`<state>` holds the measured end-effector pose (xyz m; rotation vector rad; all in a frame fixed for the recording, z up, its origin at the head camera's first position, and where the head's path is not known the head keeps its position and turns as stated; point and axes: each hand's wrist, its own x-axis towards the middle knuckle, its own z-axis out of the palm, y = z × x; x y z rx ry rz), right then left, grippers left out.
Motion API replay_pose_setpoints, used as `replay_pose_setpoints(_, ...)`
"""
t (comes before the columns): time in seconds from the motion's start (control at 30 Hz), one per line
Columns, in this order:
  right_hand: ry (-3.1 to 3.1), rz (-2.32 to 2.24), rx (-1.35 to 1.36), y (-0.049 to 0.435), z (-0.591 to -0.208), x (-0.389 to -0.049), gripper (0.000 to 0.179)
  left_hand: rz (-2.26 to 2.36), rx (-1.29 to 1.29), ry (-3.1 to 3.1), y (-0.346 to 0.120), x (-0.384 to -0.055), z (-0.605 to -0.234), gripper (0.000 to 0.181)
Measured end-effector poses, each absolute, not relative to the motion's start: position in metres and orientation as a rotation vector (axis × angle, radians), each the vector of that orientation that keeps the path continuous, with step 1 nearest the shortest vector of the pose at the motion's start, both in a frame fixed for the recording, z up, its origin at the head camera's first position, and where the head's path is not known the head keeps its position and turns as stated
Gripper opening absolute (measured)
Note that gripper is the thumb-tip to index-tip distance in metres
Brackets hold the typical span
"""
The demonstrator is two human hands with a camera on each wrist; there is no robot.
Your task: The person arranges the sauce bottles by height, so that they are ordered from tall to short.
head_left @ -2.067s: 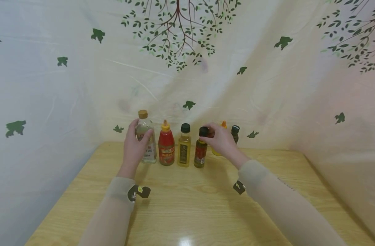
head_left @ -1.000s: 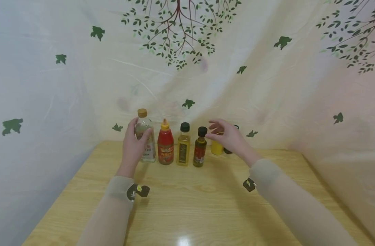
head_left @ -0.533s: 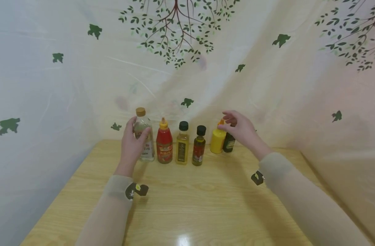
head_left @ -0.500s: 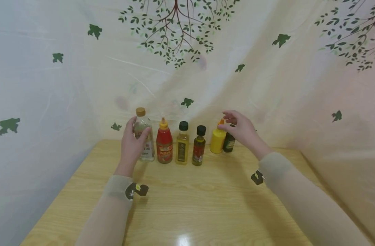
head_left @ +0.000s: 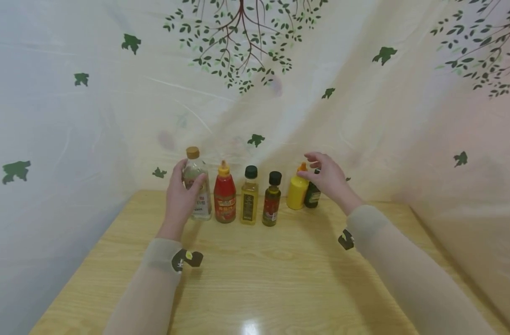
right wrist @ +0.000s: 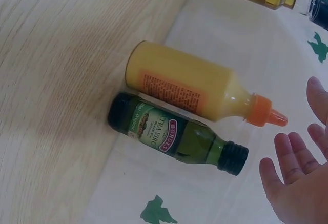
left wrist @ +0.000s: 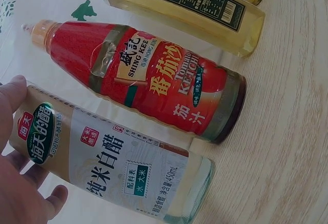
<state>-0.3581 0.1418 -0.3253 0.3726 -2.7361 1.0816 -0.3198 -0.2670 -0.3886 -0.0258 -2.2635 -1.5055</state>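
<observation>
My left hand [head_left: 180, 200] is wrapped round the upper part of a clear rice vinegar bottle [left wrist: 123, 157] with a tan cap, upright at the left end of a row. Beside it stands a red tomato ketchup bottle [left wrist: 148, 75] with a yellow top. My right hand [head_left: 330, 179] hovers by the orange nozzle of a yellow squeeze bottle [right wrist: 184, 78], fingers loosely bent and nothing between them. In the right wrist view its fingertips are apart from that bottle and from the small green olive oil bottle [right wrist: 174, 134] alongside.
Between the hands stand a square bottle of pale yellow oil [head_left: 249, 204] and a dark-capped bottle with a red label [head_left: 271, 207]. The wooden table [head_left: 255, 270] extends toward me. Behind the bottles hangs a white leaf-print sheet [head_left: 213, 116].
My right hand has left the cap of the red-labelled bottle and shifted right to the yellow squeeze bottle's nozzle. The left hand stays on the vinegar bottle.
</observation>
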Motion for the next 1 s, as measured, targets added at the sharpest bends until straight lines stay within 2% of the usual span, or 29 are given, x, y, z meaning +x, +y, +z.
replay_pose_setpoints(1.0, -2.762, 0.998, 0.320, 0.139, -0.355, -0.381, 0.066, -1.495, -0.034, -2.254, -0.266, -0.319, -0.390, 0.084)
